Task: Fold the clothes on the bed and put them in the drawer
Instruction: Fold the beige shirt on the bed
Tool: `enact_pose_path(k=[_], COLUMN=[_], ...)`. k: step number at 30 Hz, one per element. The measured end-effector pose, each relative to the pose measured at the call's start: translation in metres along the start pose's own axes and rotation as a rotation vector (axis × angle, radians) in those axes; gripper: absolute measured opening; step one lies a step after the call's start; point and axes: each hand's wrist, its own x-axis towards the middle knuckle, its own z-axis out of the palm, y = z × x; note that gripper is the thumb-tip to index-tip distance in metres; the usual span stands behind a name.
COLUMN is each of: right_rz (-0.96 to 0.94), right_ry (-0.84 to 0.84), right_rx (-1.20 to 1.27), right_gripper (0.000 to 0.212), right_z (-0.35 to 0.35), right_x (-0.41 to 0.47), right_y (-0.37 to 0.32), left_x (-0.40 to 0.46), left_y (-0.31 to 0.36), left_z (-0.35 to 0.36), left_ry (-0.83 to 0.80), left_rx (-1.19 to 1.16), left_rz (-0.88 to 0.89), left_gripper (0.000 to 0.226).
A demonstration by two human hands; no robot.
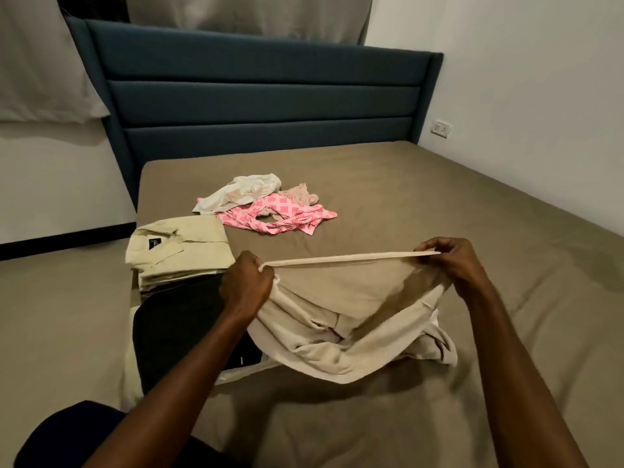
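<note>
Beige cotton, head view: a crumpled beige garment [344,332] is held up over the taupe-sheeted bed [439,204], its hem or waistband stretched taut between the two hands. The left hand [248,285] grips one end with fingers curled tight round the band; the right hand [452,261] pinches the other end between thumb and fingertips. The rest of the cloth sags onto the sheet below. Near the bed's left edge lies a folded pale yellow collared shirt [180,253] atop a small stack, with a dark folded garment [175,329] just beside it, nearer the person. Farther up the bed an unfolded heap remains: a white crumpled garment [239,194], touching a pink patterned garment [277,217] and a pale floral piece [300,194]. No drawer is visible.

Step in hand, as judged: the garment is being squared off for folding. The next move calls for laying it flat and smoothing it before the first fold; roughly three pieces await.
</note>
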Motion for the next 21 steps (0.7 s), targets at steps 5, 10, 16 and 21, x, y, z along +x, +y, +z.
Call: enact_pose_path(k=[5,10,16,21], right_rz=[0.236,0.360,0.541,0.578], right_ry=[-0.172,0.378,0.369,0.445], right_rx=[-1.030,-0.921,0.398,0.718], right_gripper=[0.024,0.017,0.022,0.010], right_z=[-0.015,-0.004,-0.010,-0.037], right_x=[-0.011,-0.056,-0.117,-0.120], right_y=[0.002,0.026,0.041,0.006], left_x=[0.028,0.013,0.021,0.024], left_y=[0.008,0.015,-0.002,0.003], left_z=[-0.036,-0.049,-0.061,-0.088], left_ry=[0.068,0.195,-0.264,-0.425], left_rx=[0.070,-0.023,-0.637,-0.890], left_rz=[0.011,0.013,-0.325,-0.429], left_gripper=[0.028,0.028,0.020,0.011])
